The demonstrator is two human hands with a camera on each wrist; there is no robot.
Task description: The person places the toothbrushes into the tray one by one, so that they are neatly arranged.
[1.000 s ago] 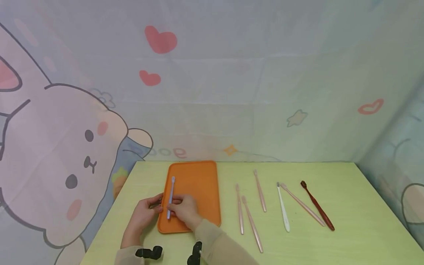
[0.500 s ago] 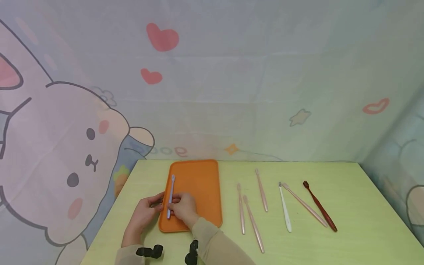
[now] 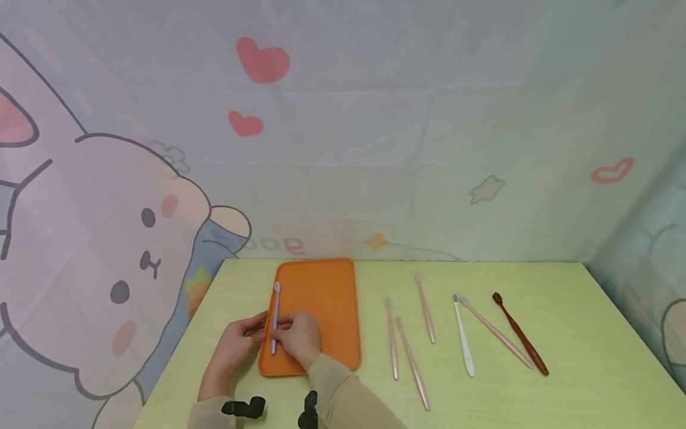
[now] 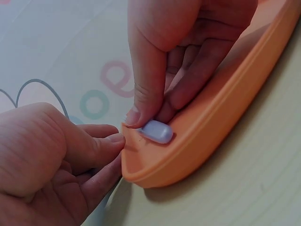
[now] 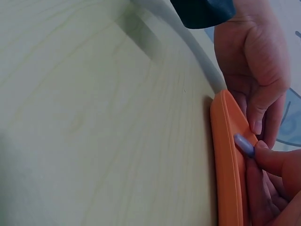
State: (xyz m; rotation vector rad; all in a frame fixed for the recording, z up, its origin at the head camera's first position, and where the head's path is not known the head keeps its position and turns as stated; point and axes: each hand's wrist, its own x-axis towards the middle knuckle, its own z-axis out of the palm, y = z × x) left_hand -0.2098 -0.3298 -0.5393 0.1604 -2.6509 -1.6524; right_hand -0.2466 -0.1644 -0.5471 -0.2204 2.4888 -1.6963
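Note:
An orange tray (image 3: 334,298) lies on the left part of the table. Inside it, along the left rim, is a light purple toothbrush (image 3: 276,310) with its head pointing away from me. My right hand (image 3: 302,339) reaches over the tray and pinches the toothbrush's handle between thumb and fingers. In the left wrist view, the rounded handle end (image 4: 159,132) pokes out below the right thumb. My left hand (image 3: 233,348) grips the tray's left rim, its thumb and fingers on either side of the wall. The right hand hides part of the tray floor.
Right of the tray, several pale pink toothbrushes (image 3: 392,339) lie spread on the light green table (image 3: 579,333). Among them are a white toothbrush (image 3: 464,339) and a dark red-brown toothbrush (image 3: 521,333). A printed cloth (image 3: 343,149) hangs behind the table's back edge.
The purple toothbrush's head has swung slightly left, closer to the tray's left rim. Both hands keep their holds. The whole head view has shifted a little.

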